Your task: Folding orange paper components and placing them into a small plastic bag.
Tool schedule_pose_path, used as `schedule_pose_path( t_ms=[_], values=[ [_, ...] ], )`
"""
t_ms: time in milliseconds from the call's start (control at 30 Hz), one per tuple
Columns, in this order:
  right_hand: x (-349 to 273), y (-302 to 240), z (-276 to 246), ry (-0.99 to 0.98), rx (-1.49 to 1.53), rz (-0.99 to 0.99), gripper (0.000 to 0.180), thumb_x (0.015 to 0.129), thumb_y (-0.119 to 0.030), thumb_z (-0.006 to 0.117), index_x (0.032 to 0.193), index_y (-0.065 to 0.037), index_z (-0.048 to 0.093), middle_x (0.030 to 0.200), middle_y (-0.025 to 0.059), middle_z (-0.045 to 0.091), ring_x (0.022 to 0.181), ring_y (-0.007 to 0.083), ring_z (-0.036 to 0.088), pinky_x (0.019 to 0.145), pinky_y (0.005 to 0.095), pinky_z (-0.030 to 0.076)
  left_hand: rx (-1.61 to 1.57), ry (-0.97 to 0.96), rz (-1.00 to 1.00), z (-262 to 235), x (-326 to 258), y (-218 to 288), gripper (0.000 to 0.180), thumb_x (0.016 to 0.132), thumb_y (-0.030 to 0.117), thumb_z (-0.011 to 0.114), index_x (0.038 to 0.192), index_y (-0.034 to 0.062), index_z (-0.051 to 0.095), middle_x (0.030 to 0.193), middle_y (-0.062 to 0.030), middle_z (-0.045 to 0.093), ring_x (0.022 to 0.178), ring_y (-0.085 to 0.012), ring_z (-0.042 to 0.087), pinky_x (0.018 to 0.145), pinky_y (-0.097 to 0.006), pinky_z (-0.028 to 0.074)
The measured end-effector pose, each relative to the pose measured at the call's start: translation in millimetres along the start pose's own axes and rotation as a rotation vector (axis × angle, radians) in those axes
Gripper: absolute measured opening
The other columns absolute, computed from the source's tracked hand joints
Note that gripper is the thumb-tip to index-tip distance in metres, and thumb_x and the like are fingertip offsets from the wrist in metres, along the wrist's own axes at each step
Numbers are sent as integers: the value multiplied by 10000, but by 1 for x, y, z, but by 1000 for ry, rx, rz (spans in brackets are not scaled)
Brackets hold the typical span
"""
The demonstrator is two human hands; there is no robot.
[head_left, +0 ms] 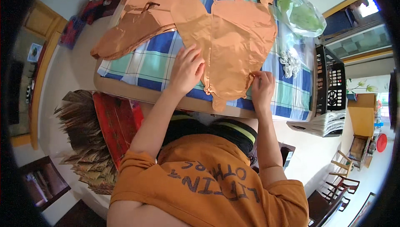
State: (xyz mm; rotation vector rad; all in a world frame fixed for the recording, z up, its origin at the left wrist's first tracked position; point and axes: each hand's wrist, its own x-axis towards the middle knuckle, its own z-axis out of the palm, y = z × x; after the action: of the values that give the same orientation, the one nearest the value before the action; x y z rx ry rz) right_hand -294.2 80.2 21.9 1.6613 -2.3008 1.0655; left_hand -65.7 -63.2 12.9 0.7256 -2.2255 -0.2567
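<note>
Burnt-orange short-sleeved T-shirt (212,202) with dark handwritten-style lettering (191,184); black shorts (187,129), as far as visible, with yellow-green stripes (238,128).

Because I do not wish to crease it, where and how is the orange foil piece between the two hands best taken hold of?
Probably by the small tab at the near end of the orange foil piece, pinched between thumb and finger from the person's side. The tab juts toward the person, beyond the wide, thin body, and lies near the table edge.
</note>
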Motion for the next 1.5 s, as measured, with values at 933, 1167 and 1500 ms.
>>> schedule_pose_path(
  t_ms=[933,1167,1500],
  values=[
    [74,57,18,55,-49,179,291,861,-181,628,1103,-19,646,959,165,644,873,330,616,799,409,487,-2,-293,155,38,33,27,550,874,428,621,1334,141,529,1467,-171,369,1395,-342,291,1117,-526,256],
    [103,65,23,-106,-177,258,263,833,-263,666,904,-10,656,842,144,662,779,303,636,716,399,494,-18,-360,156,40,28,24,538,877,443,611,1329,162,537,1466,-161,386,1388,-339,310,1135,-529,228],
    [106,76,23,-75,-115,279,258,835,-252,661,831,6,660,768,151,684,714,301,662,666,390,507,-80,-345,149,39,28,26,522,862,435,633,1290,145,563,1429,-175,428,1369,-352,337,1128,-531,243]
  ],
)
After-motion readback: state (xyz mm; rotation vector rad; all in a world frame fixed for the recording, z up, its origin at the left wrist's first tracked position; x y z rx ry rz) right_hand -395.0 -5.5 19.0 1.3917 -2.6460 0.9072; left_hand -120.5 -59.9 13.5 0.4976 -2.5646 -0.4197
